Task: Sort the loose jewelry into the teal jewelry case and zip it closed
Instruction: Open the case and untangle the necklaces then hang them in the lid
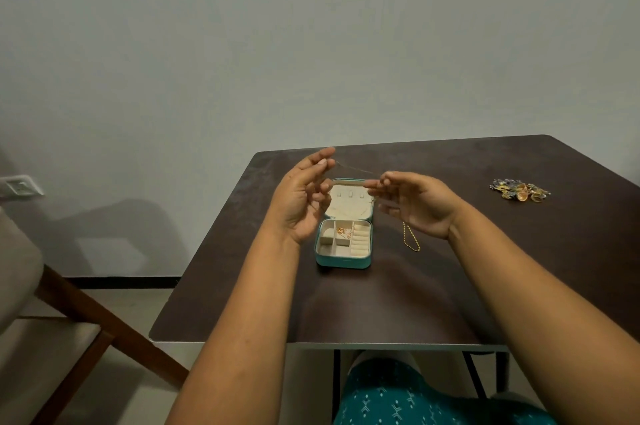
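Note:
The teal jewelry case (343, 261) lies open on the dark table (450, 286), its cream lid standing up behind the compartments. A small gold piece (343, 232) sits in a middle compartment. Above the case, my left hand (301, 199) and my right hand (415, 204) pinch the two ends of a thin chain (353, 170) stretched between them. A gold bracelet chain (410, 239) lies on the table just right of the case, under my right hand. A pile of loose jewelry (519, 191) rests at the far right.
A wooden chair (69, 303) with a pale cushion stands left of the table. A wall socket (20, 186) is at the left edge. The table's front edge (311, 345) runs above my lap.

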